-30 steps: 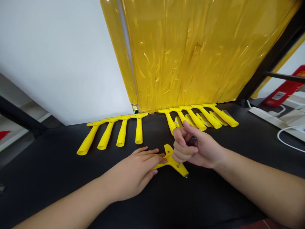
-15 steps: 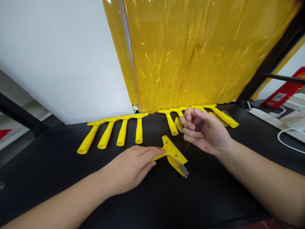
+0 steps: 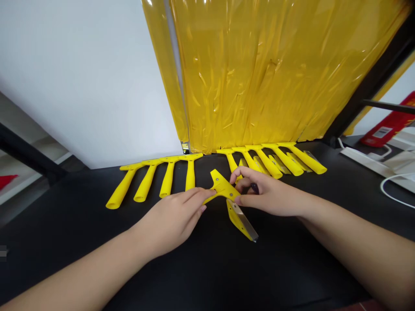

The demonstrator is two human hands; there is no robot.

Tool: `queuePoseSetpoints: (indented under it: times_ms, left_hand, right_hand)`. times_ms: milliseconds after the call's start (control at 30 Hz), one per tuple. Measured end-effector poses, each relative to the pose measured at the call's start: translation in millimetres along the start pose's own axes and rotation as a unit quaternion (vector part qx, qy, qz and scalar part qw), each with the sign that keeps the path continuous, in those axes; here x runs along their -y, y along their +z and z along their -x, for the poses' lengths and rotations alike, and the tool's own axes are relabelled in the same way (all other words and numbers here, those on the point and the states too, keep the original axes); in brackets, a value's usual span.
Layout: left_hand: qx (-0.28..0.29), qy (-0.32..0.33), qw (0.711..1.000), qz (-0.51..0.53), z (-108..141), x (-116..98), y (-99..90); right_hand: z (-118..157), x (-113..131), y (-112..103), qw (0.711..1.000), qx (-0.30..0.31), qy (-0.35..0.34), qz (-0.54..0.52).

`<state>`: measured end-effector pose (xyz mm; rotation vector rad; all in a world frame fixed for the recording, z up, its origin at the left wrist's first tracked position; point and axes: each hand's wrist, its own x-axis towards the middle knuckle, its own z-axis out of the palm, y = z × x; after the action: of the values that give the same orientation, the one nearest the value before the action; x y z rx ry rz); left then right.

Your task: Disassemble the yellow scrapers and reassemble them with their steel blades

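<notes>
My left hand (image 3: 177, 216) is closed around the handle of a yellow scraper (image 3: 223, 186), its wide head pointing right. My right hand (image 3: 264, 188) is at the head's right end, thumb and forefinger against its edge. The dark purple handle of a small screwdriver (image 3: 255, 188) shows within the curled fingers of that hand; its shaft is hidden. Below the scraper head, a yellow blade cover (image 3: 238, 220) lies on the black tabletop (image 3: 207, 276) with a metal blade (image 3: 248, 224) along it.
Several yellow scraper handles (image 3: 142, 183) lie in a row at the back left. More scrapers (image 3: 311, 162) stretch along the back right, with yellow covers between them. Yellow plastic sheeting (image 3: 259, 77) hangs behind. A red bottle (image 3: 384, 125) and white cables (image 3: 394, 175) are at the right.
My right hand has moved left and down onto the scraper head, still with the screwdriver. The scraper head has risen and shifted slightly left, off the blade cover.
</notes>
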<state>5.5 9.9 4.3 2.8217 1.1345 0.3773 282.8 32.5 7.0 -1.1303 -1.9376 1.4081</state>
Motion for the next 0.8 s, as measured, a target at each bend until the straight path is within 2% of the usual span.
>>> queuePoseSetpoints:
  times_ms: [467, 800]
  left_hand:
    - [-0.016, 0.040, 0.998, -0.037, 0.9, 0.8, 10.2]
    - [-0.042, 0.070, 0.995, -0.057, 2.6, -0.2, 16.4]
  right_hand:
    - [-1.3, -1.5, 5.4, 0.998, -0.021, -0.005, 0.063]
    - [-3.2, -1.0, 5.1, 0.999, 0.002, 0.027, -0.031]
